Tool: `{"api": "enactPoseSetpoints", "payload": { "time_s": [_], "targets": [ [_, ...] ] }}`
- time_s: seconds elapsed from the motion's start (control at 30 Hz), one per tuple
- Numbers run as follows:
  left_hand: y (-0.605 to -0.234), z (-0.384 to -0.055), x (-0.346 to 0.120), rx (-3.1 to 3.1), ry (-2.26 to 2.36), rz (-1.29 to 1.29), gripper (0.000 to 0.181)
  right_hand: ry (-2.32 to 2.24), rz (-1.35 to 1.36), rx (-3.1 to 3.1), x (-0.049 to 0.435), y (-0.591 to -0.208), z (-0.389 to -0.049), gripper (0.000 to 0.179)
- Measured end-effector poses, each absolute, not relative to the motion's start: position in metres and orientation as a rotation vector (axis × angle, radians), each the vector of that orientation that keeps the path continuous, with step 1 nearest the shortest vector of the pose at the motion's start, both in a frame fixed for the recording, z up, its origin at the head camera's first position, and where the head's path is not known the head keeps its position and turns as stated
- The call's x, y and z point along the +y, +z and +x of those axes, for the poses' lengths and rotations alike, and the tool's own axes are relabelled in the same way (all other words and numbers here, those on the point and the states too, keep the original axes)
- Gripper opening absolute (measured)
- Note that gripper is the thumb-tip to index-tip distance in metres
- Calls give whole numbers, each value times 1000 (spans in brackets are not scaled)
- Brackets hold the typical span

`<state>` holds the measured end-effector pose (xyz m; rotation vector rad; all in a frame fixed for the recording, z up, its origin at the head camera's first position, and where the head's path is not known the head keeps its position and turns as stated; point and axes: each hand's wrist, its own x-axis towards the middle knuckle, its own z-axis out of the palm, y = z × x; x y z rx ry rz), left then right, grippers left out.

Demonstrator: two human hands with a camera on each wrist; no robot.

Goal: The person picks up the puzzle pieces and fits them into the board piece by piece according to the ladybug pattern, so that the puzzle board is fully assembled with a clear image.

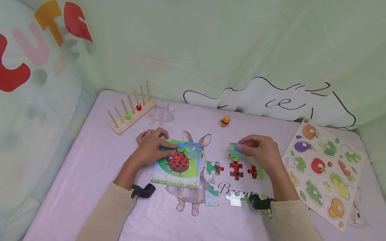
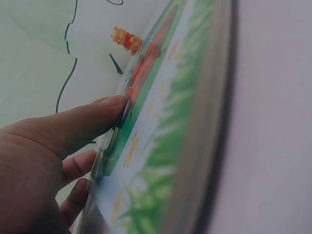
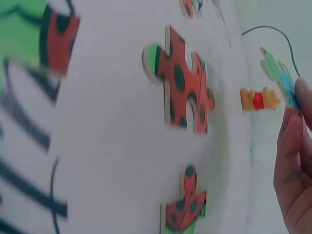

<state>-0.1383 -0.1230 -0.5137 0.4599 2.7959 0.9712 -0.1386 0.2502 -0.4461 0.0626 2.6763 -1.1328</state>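
Head view: right hand (image 1: 262,151) pinches a blue-green puzzle piece (image 1: 235,152) above the tabletop (image 1: 98,165), beyond the loose pieces (image 1: 236,169). Left hand (image 1: 151,148) unclenched, thumb laid on the ladybird board (image 1: 175,178), nearer the tabletop's left edge than its right. Probably fitting step; next move likely calls for turning the piece to match, seating it, board kept steady.

Left hand (image 1: 150,147) holding a ladybug puzzle (image 1: 180,165) below center, right hand (image 1: 263,152) pinching a puzzle piece (image 1: 235,150), loose pieces (image 1: 236,170) right of center, peg rack (image 1: 135,116) at center left, toy bear (image 1: 225,121) near center, vegetable board (image 1: 326,175) at right
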Motion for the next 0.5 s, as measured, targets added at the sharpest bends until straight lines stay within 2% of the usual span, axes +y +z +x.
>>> {"api": "enactPoseSetpoints", "payload": {
  "time_s": [0.3,0.5],
  "targets": [
    [-513,-138,-123,2794,976,458,28,-1173,-75,2619,221,-447,-143,19],
    [-514,-138,-123,2794,969,457,28,-1207,-124,2585,201,-446,-145,19]
  ]
}}
